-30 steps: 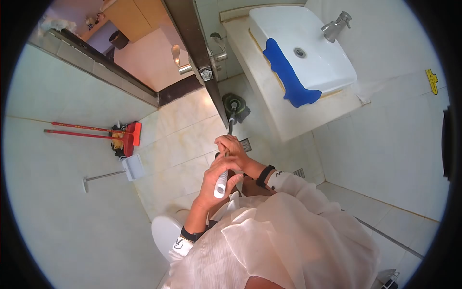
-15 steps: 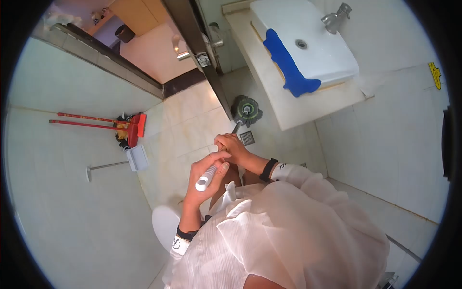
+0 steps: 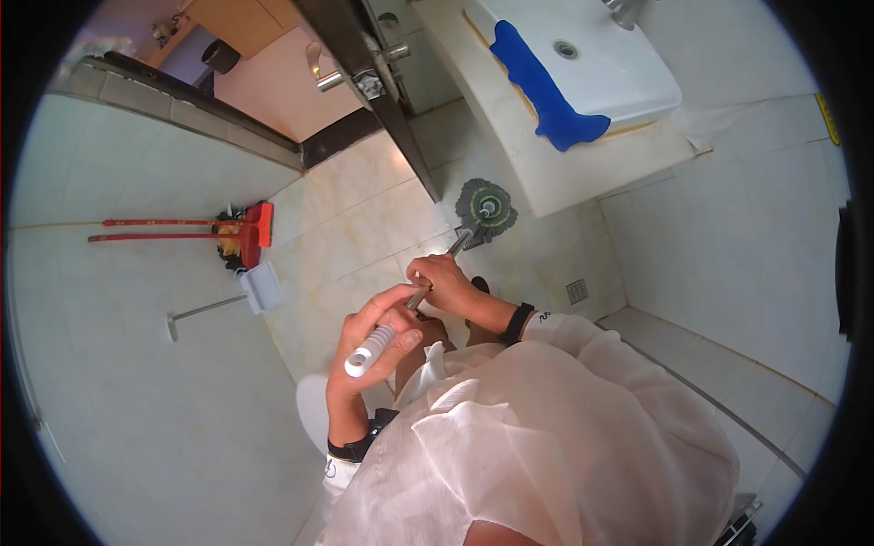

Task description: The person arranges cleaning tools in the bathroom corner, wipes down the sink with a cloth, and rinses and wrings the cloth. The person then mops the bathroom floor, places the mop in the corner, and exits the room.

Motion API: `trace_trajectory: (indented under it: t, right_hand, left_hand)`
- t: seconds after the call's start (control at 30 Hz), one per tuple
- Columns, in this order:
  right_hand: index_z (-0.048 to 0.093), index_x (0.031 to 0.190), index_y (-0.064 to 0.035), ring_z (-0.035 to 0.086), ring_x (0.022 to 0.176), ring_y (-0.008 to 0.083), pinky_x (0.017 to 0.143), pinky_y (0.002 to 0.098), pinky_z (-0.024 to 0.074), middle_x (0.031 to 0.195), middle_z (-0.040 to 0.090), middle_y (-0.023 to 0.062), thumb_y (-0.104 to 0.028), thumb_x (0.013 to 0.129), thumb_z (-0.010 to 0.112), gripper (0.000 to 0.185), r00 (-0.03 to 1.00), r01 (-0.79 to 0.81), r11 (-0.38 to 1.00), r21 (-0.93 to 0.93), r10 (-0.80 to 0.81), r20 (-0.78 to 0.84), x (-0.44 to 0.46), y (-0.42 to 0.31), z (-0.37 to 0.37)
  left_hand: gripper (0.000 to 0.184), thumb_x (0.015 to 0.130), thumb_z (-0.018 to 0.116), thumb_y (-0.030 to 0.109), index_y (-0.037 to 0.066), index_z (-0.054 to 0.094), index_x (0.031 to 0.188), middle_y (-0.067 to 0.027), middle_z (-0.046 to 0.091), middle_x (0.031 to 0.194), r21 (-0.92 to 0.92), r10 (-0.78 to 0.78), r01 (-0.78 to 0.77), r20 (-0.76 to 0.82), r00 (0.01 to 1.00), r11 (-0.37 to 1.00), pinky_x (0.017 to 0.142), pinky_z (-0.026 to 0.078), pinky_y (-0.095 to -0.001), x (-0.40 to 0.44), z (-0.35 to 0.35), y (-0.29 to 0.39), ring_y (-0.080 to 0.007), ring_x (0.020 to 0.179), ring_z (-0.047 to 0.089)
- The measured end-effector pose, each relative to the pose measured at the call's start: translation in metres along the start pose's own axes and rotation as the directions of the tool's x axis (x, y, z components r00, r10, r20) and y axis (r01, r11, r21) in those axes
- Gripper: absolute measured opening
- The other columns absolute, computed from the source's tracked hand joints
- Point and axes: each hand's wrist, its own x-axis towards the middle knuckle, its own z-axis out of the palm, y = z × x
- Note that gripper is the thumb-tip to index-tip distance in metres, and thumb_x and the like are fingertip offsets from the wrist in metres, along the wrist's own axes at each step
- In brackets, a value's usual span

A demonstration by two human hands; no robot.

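A mop (image 3: 503, 218) with a grey string head and green centre rests on the tiled floor below the washbasin counter. Its pole slants up towards me and ends in a white ribbed grip. My left hand (image 3: 375, 326) is closed around the pole just by that grip, at the upper end. Further down, my right hand (image 3: 442, 280) wraps round the metal pole. The mop head partly covers a floor drain (image 3: 469, 238).
A half-open door (image 3: 387, 105) stands left of the mop. The washbasin (image 3: 628, 77) and a blue cloth (image 3: 551, 100) sit on the counter (image 3: 546, 187). Red-handled tools (image 3: 250, 238) and a white long-handled dustpan (image 3: 262, 288) are by the left wall. Part of a toilet (image 3: 312, 409) shows.
The mop head has moved right, away from the door edge, and now overlaps the floor drain. My left hand has shifted slightly left with the grip. The camera view has tilted a little.
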Motion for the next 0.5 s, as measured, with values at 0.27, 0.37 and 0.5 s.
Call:
trace_trajectory:
  t: [0.27, 0.37, 0.5]
  right_hand:
    - [0.054, 0.082, -0.0101, 0.059, 0.072, 0.0303, 0.067, 0.0408, 0.0411, 0.069, 0.057, 0.0042, 0.005, 0.065, 0.061, 0.024, 0.999, 0.004, 1.0, 0.027, -0.005, 0.039, -0.002, -0.031, 0.092]
    - [0.054, 0.084, -0.0101, 0.059, 0.073, 0.0296, 0.068, 0.0404, 0.0407, 0.07, 0.056, 0.0034, 0.007, 0.065, 0.059, 0.026, 0.994, -0.009, 0.996, 0.086, -0.001, 0.107, 0.0, -0.051, 0.141]
    - [0.052, 0.087, -0.0112, 0.058, 0.08, 0.0265, 0.076, 0.0394, 0.0381, 0.075, 0.056, 0.002, 0.009, 0.066, 0.058, 0.03, 0.98, -0.031, 0.997, 0.073, 0.016, 0.199, 0.008, -0.076, 0.19]
  left_hand:
    - [0.034, 0.079, 0.072, 0.002, -0.001, 0.063, 0.112, -0.0001, 0.056, 0.073, -0.108, 0.076, -0.096, -0.172, 0.982, 0.99, 0.074, 0.045, -0.0281, -0.08, -0.055, -0.034, -0.0123, 0.072, 0.053]
    - [0.024, 0.081, 0.07, 0.004, -0.001, 0.066, 0.105, 0.0003, 0.056, 0.074, -0.084, -0.005, -0.022, -0.313, 0.95, 0.996, 0.068, 0.043, -0.0249, -0.113, -0.083, -0.031, -0.0101, 0.07, 0.05]
    - [0.021, 0.086, 0.067, 0.009, -0.002, 0.065, 0.104, -0.0017, 0.057, 0.077, -0.075, -0.075, 0.048, -0.419, 0.905, 0.996, 0.066, 0.041, -0.0234, -0.154, -0.122, -0.04, -0.0099, 0.07, 0.05]
